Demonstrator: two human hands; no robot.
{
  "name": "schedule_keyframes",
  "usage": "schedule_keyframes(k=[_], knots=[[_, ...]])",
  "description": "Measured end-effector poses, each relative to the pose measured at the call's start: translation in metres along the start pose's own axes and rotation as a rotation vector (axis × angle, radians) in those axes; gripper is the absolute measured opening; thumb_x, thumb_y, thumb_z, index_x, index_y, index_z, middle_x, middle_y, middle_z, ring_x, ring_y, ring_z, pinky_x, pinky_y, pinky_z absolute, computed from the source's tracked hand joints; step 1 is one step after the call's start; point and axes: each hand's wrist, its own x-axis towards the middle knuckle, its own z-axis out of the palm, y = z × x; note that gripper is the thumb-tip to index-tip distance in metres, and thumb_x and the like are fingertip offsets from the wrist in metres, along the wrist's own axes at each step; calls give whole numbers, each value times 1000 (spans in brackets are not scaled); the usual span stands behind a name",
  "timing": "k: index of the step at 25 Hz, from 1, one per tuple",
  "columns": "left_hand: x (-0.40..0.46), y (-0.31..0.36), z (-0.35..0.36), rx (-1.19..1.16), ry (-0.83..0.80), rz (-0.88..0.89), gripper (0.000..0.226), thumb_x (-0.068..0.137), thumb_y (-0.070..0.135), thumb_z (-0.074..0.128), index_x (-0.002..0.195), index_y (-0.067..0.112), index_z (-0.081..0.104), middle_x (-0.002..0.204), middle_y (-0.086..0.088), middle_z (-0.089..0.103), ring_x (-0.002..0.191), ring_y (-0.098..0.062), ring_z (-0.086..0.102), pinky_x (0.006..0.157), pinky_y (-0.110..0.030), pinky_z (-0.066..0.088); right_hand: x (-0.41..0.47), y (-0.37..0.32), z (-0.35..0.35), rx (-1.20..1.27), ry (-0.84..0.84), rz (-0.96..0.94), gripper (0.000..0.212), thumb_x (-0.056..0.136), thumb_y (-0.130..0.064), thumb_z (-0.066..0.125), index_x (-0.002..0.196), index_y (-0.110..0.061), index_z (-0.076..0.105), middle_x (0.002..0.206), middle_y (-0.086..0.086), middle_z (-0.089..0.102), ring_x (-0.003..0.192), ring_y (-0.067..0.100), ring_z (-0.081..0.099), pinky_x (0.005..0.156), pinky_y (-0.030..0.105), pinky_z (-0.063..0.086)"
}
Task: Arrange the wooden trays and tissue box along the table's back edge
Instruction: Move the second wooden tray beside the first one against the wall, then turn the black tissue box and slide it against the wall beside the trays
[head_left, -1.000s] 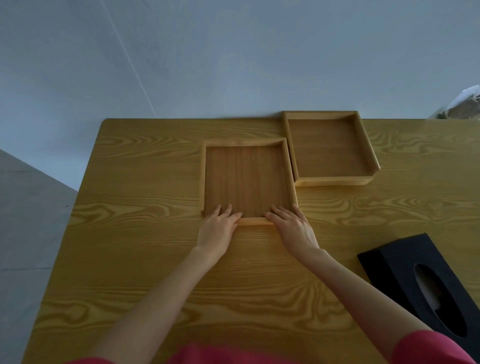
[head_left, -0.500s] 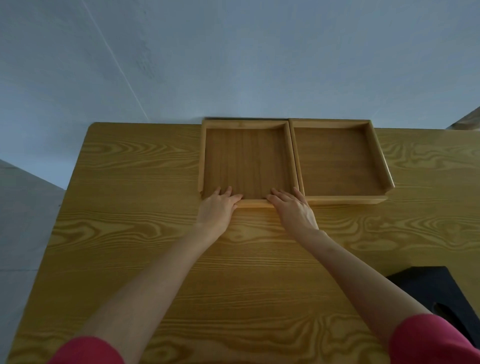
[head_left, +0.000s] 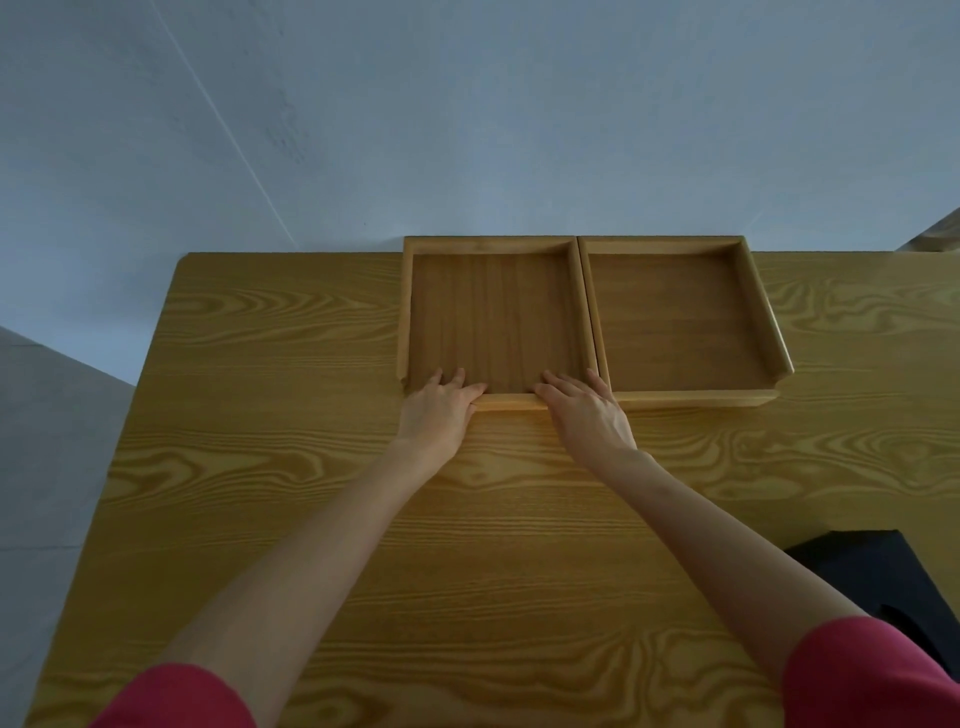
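Left tray (head_left: 493, 317) unmoved against back edge, both hands' (head_left: 441, 410) (head_left: 587, 415) flat open grip on its front rim

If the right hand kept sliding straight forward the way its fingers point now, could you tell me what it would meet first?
The right hand lies over the left tray's front rim, fingers pointing toward the wall. The tray floor ahead looks bare, so the tray's back rim at the table edge would probably come first.

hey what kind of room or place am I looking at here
Probably a plain home or office room: a wood-grain table pushed against a bare pale wall, holding two wooden trays and a black tissue box.
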Motion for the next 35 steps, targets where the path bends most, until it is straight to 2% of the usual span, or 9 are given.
schedule_keyframes(k=[4,7,12,18,24,28,30,32,35], knots=[[-10,5,-4,81,-61,-5,57,95,35,41,146,23,19,157,-9,17,145,-31,11,118,-49,13,-11,-5,-7,-19,-81,16,59,95,-26,47,146,-24,17,157,0,17,146,16,6,119,40,-2],[-24,13,-9,119,6,14,63,93,41,43,147,22,16,157,-10,14,145,-31,6,118,-50,6,-26,-6,-15,-11,-81,36,66,92,-31,51,147,-26,15,159,1,10,147,17,0,119,41,-4],[-55,31,-23,86,71,31,64,92,44,43,146,20,19,157,-8,17,145,-27,10,118,-46,9,-62,-6,-33,10,-40,85,69,90,-35,53,147,-24,15,159,4,8,147,20,3,119,44,-1],[-95,70,-29,39,178,108,58,92,40,44,143,16,29,152,-5,32,139,-22,30,115,-39,24,-119,13,-49,57,44,142,66,92,-36,50,147,-25,16,158,5,14,146,20,8,119,41,4],[-112,135,-16,18,200,253,53,93,40,43,140,16,35,145,-1,42,115,-22,56,84,-31,50,-189,58,-60,137,103,299,63,93,-35,49,147,-24,18,157,5,16,146,22,9,118,39,11],[-115,186,2,0,151,332,51,95,38,40,140,15,35,145,-2,42,103,-24,62,50,-13,36,-233,96,-60,134,132,409,61,94,-35,47,147,-20,19,156,7,20,145,24,13,117,40,15],[-114,210,13,-44,129,358,52,94,38,41,140,15,35,145,-4,42,110,-24,60,55,-19,46,-253,117,-60,123,139,479,61,94,-33,48,146,-18,20,155,10,23,143,26,17,116,40,18],[-112,232,25,-79,96,370,53,94,38,43,140,15,34,146,-5,42,122,-23,52,77,-30,56,-271,135,-58,134,137,546,63,93,-30,50,146,-17,20,154,11,25,141,28,22,114,40,22],[-111,259,40,-82,43,367,55,94,40,42,141,16,32,148,-4,38,130,-23,44,92,-37,50,-291,157,-54,163,115,615,63,91,-27,52,145,-14,22,148,12,33,134,30,34,107,40,33]])
